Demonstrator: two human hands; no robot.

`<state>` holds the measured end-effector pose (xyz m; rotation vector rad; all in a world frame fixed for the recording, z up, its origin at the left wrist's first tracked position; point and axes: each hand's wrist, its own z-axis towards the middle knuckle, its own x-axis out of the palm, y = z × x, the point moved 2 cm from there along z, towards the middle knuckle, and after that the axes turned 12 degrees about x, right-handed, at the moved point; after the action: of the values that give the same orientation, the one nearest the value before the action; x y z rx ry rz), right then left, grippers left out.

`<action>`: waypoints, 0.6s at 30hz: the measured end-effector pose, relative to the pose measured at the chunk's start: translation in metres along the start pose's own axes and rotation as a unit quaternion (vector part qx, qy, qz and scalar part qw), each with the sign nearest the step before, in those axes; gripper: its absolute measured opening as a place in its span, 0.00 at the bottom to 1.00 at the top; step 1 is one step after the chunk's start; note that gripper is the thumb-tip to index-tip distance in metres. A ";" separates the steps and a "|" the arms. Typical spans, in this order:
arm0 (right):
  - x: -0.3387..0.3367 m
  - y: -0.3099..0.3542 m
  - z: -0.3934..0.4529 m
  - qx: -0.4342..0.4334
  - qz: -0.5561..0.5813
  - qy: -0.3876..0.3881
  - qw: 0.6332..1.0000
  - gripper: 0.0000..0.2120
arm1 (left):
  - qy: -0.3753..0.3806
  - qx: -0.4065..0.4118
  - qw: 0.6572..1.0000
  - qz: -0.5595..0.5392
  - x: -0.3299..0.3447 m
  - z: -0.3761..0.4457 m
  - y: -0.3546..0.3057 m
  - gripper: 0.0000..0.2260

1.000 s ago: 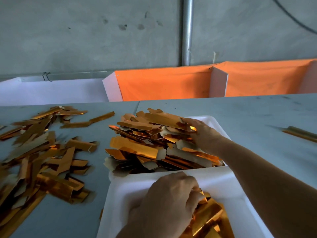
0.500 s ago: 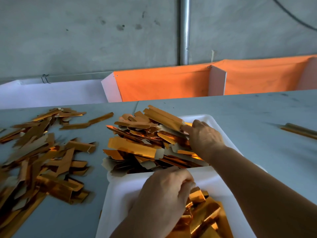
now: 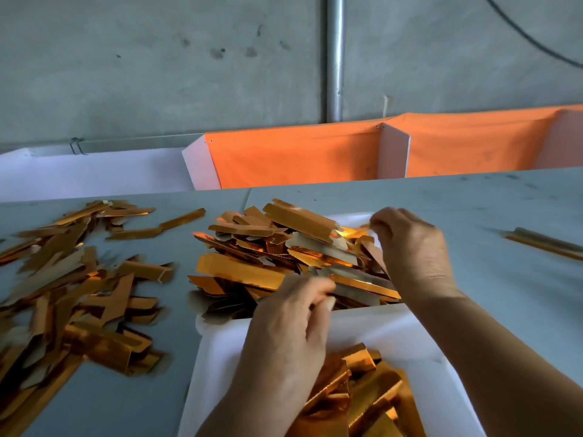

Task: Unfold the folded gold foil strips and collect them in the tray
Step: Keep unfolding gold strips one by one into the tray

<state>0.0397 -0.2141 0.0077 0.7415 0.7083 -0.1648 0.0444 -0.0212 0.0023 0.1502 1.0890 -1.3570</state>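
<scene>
A heap of gold foil strips [image 3: 271, 247] fills the far white tray [image 3: 356, 217] in the middle. A nearer white tray [image 3: 217, 357] holds more gold strips [image 3: 362, 392] at the bottom. My left hand [image 3: 293, 326] reaches over the near tray's far rim, its fingers pinching a pale strip [image 3: 353, 290] at the heap's near edge. My right hand [image 3: 413, 250] rests on the right side of the heap, fingers curled on that strip's far part.
A loose spread of gold strips [image 3: 72, 285] covers the grey table [image 3: 473, 209] on the left. A long folded strip [image 3: 542, 242] lies at the right. Orange and white dividers [image 3: 299, 156] stand behind the table, in front of a concrete wall with a metal pipe [image 3: 334, 58].
My left hand has risen from the near tray's gold strips to the heap's near edge. My right hand has slid back along the heap's right side.
</scene>
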 end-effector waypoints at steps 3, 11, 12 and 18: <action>-0.027 0.014 -0.013 0.052 0.190 0.014 0.980 0.07 | -0.127 0.008 0.991 0.032 -0.009 -0.001 -0.002 0.19; -0.060 0.026 -0.051 0.126 0.391 0.247 0.878 0.09 | -0.061 0.013 0.992 -0.110 -0.008 -0.001 -0.002 0.14; -0.060 0.025 -0.051 0.131 0.398 0.264 0.869 0.09 | -0.042 0.000 0.989 -0.145 -0.007 -0.001 -0.002 0.12; -0.059 0.019 -0.047 0.154 0.504 0.420 0.739 0.04 | -0.028 -0.078 0.964 -0.254 -0.006 -0.002 0.005 0.11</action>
<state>-0.0229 -0.1747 0.0326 1.4595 1.0334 1.1585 0.0490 -0.0144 0.0033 -0.3039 1.2297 -1.7064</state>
